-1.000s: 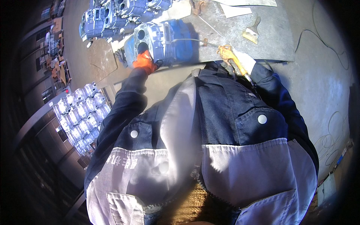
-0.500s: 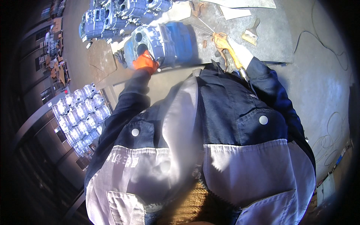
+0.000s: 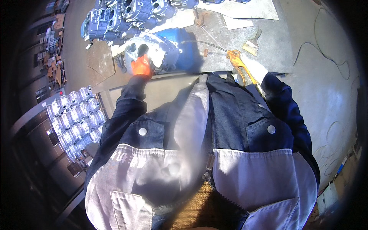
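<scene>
My left hand [image 3: 142, 67], in an orange glove, grips the near edge of a metal engine casing [image 3: 163, 51] with round holes. Some of its fingers are hidden by the casing. This casing rests on or against a blue block [image 3: 188, 50] on the table. My right hand [image 3: 256, 69], in a white glove, is closed round an orange-yellow air blow gun [image 3: 240, 63]. The gun's long thin nozzle reaches left to the casing's right side. Whether the trigger is pressed I cannot tell.
Several more engine casings [image 3: 136, 13] stand at the back left of the grey table [image 3: 226, 40]. A flat brush [image 3: 252, 44] and white sheets [image 3: 239, 23] lie on the right. Rows of shiny castings [image 3: 78, 120] stand at the lower left. A hose [image 3: 318, 45] trails over the floor.
The casing has turned under my left hand and now shows a brighter face. My right hand with the blow gun sits slightly farther right and nearer, its nozzle now toward the casing.
</scene>
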